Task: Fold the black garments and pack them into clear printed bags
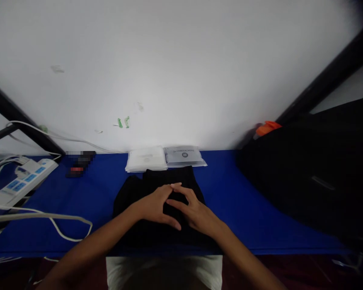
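The black cloth lies on the blue tabletop, in the middle of the near side and close to its front edge, in what look like folded layers with a slightly stepped far edge. The step in hand looks like arranging or flattening this fabric, though with just 1 view that is a judgement. Both hands are over it: the left hand comes in from the left with its thumb reaching across toward the right, and the right hand slants in from the other side with its fingers parted. Their fingertips meet or overlap above the cloth's middle, leaving a small gap between the 2 hands. Neither is clenched; both look relaxed and released, with no fold visibly pinched, but whether the fingers press on the fabric I cannot tell. The forearms run inward from the lower corners, making a rough wedge. Further work on the cloth would seem to call for parting the hands, then laying the palms flat or taking an edge. Just beyond the cloth, 2 flat packets lie side by side against the wall: a white packet and a grey packet. Farther out are a power strip at the left and a large black bag-like thing at the right.
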Action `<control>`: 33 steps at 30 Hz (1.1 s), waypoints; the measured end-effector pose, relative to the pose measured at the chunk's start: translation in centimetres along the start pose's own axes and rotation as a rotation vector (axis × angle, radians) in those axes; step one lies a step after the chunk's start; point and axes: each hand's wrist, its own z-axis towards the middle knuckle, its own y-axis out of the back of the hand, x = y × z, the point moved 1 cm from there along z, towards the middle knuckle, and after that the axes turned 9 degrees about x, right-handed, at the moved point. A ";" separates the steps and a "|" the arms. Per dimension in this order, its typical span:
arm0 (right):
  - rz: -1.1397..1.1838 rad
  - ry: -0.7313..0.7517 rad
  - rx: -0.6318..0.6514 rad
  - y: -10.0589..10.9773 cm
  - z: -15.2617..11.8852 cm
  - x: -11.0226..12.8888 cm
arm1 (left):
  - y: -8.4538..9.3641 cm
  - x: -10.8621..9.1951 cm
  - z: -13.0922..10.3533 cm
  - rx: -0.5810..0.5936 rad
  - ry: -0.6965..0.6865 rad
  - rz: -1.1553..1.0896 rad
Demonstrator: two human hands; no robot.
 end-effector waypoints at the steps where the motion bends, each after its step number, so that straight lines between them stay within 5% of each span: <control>1: 0.011 -0.017 -0.026 -0.2 -0.1 0.0 | -0.6 -0.3 -0.5 0.000 0.036 -0.013; 4: 0.007 -0.075 -0.051 -0.4 -0.5 -0.2 | -0.6 -0.5 -2.2 -0.093 0.102 -0.026; 9: -0.049 -0.075 0.099 0.3 -0.9 -0.4 | 1.9 -0.1 -6.0 -0.223 0.022 -0.125; 12: -0.065 -0.051 0.133 0.7 -1.0 -0.5 | 2.1 0.1 -7.3 -0.342 0.092 -0.179; 19: -0.023 -0.013 -0.067 1.8 -1.8 -2.2 | -0.4 2.7 -7.8 -0.565 0.409 0.019; 23: 0.003 -0.052 -0.150 2.0 -3.0 -4.3 | 1.0 4.4 -9.7 -0.749 0.482 0.095; 26: 0.001 -0.075 -0.138 1.7 -3.8 -5.5 | 2.0 3.7 -10.4 -0.834 0.492 0.209; 29: 0.001 -0.080 -0.111 1.3 -4.0 -5.9 | 1.2 1.6 -8.9 -0.773 0.330 0.340; 33: 0.007 -0.089 -0.119 1.2 -4.0 -5.8 | -1.2 -0.1 -5.4 -0.488 0.218 0.478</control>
